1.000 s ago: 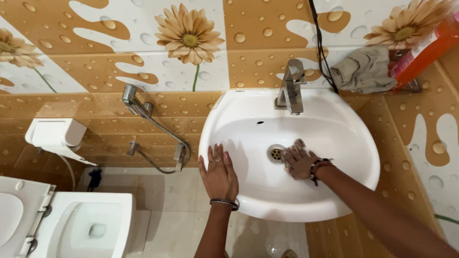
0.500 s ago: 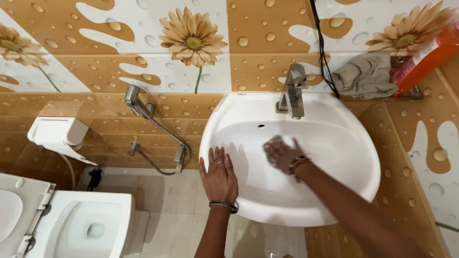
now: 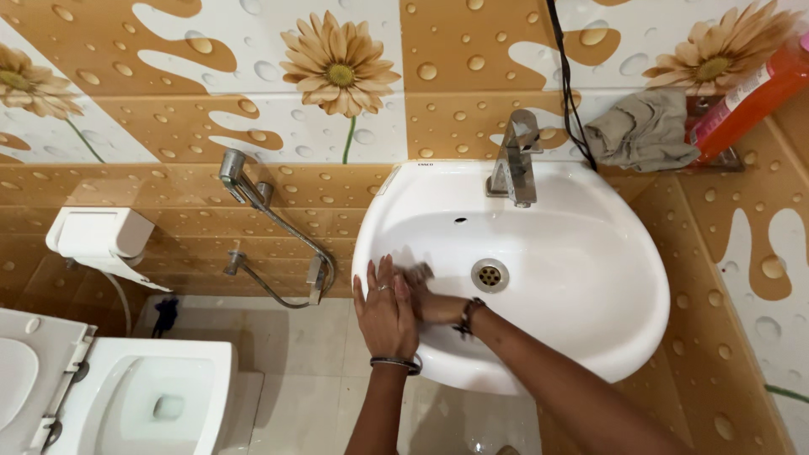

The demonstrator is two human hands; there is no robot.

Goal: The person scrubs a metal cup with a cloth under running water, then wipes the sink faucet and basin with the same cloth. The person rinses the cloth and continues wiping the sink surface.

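Note:
A white wash basin hangs on the tiled wall, with a metal drain in its middle and a steel tap at the back. My left hand lies flat on the basin's left rim, fingers spread, holding nothing. My right hand reaches across inside the bowl and presses against the left inner wall, right beside my left hand. It seems closed on a small greyish scrub pad, which is blurred and partly hidden by my left hand.
A grey cloth and an orange bottle sit on a corner shelf at the back right. A black cable hangs behind the tap. A hand sprayer with hose, a paper holder and a white toilet are at the left.
My right hand has swept from the drain area leftward across the bowl to the left inner wall beside my left hand. The left hand has stayed on the rim.

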